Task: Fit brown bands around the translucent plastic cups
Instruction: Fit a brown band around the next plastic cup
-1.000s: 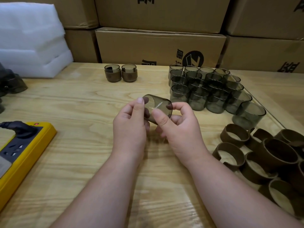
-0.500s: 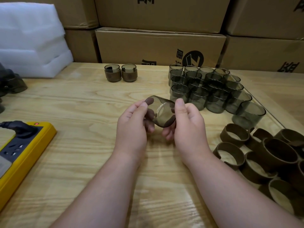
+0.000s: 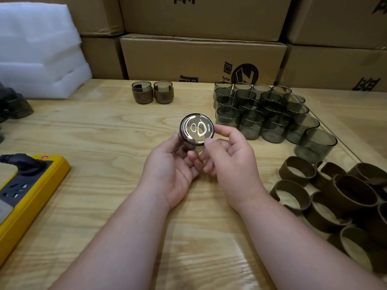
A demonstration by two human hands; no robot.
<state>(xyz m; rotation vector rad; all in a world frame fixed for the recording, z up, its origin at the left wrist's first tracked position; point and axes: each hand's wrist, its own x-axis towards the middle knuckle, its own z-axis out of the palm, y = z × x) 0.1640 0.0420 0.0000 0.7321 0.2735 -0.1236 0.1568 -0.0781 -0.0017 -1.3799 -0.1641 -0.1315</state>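
Observation:
A translucent smoky cup [image 3: 197, 129] is held above the middle of the table, its shiny round bottom turned toward me. My left hand [image 3: 171, 170] grips its side from below left. My right hand [image 3: 228, 162] pinches its lower right rim with thumb and forefinger. Several bare translucent cups [image 3: 263, 114] stand in rows at the right rear. A heap of brown bands [image 3: 343, 197] lies at the right front. Two cups wearing brown bands [image 3: 152, 92] stand at the back centre.
A yellow power strip [image 3: 25, 195] with a black plug lies at the left edge. White foam sheets [image 3: 37, 51] are stacked at the back left. Cardboard boxes [image 3: 201, 57] wall off the rear. Dark objects [image 3: 12, 105] sit at the far left.
The cup has been turned in my hands from lying sideways to showing its bottom face toward me. My right hand has shifted from the cup's side to its lower right rim.

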